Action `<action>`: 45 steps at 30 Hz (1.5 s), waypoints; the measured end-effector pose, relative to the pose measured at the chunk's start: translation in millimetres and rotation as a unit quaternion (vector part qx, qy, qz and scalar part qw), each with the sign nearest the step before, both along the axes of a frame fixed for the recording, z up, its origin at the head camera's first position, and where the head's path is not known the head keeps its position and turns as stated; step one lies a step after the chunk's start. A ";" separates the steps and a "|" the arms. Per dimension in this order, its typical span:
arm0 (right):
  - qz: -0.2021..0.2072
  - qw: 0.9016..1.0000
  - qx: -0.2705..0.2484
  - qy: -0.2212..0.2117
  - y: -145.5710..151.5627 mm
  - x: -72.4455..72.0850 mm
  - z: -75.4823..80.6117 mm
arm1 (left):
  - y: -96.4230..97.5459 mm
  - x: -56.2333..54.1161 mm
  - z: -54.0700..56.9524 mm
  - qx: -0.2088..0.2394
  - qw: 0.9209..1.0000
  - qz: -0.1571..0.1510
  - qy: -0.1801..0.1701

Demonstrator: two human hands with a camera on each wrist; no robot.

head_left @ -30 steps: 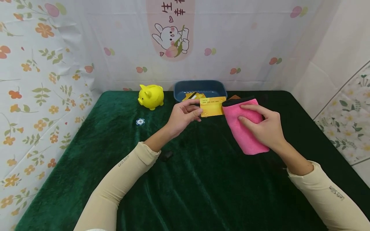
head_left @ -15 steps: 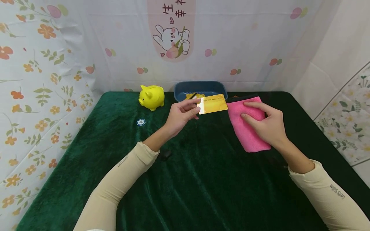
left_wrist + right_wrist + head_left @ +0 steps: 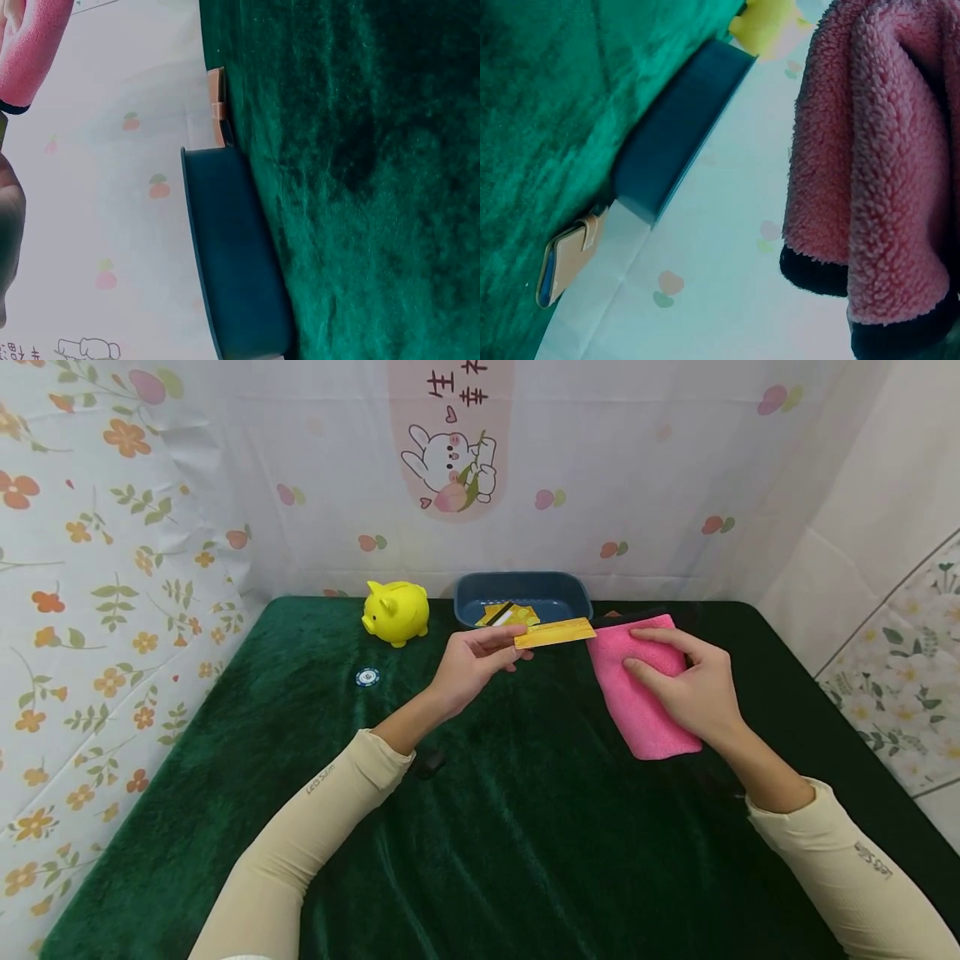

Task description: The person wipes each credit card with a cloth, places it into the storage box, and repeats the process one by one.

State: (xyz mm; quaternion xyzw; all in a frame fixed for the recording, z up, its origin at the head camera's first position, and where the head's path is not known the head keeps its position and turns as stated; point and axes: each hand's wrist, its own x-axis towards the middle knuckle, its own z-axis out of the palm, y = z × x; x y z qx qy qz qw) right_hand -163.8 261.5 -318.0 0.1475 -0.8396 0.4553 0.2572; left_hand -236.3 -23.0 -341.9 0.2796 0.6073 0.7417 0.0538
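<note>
My left hand (image 3: 476,662) pinches a yellow bank card (image 3: 557,632) by its left end, between thumb and fingers. The card is tipped nearly edge-on to the head view, and its right end reaches the dark edge of a pink fleecy cloth (image 3: 633,714). Folded, that cloth hangs from my right hand (image 3: 693,685), thumb and index finger on its near side. Thick pile and black trim on the cloth (image 3: 900,202) fill the right of the right wrist view. Only a sliver of my left hand (image 3: 9,232) shows in the left wrist view.
Behind the hands a blue tray (image 3: 566,607) holds several yellow cards (image 3: 517,612). A brown wallet (image 3: 571,256) lies beside it. To the left are a yellow piggy bank (image 3: 397,612) and a poker chip (image 3: 367,677). Green velvet (image 3: 480,843) covers the table.
The card has turned from facing the head view to nearly edge-on. The cloth and my right hand have shifted slightly right. Both hands keep their hold.
</note>
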 end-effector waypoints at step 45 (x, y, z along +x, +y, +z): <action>0.012 1.000 -0.016 -0.016 2.0 -2.2 -4.6 | 4.9 -0.1 -6.1 -0.018 0.988 -0.026 -0.148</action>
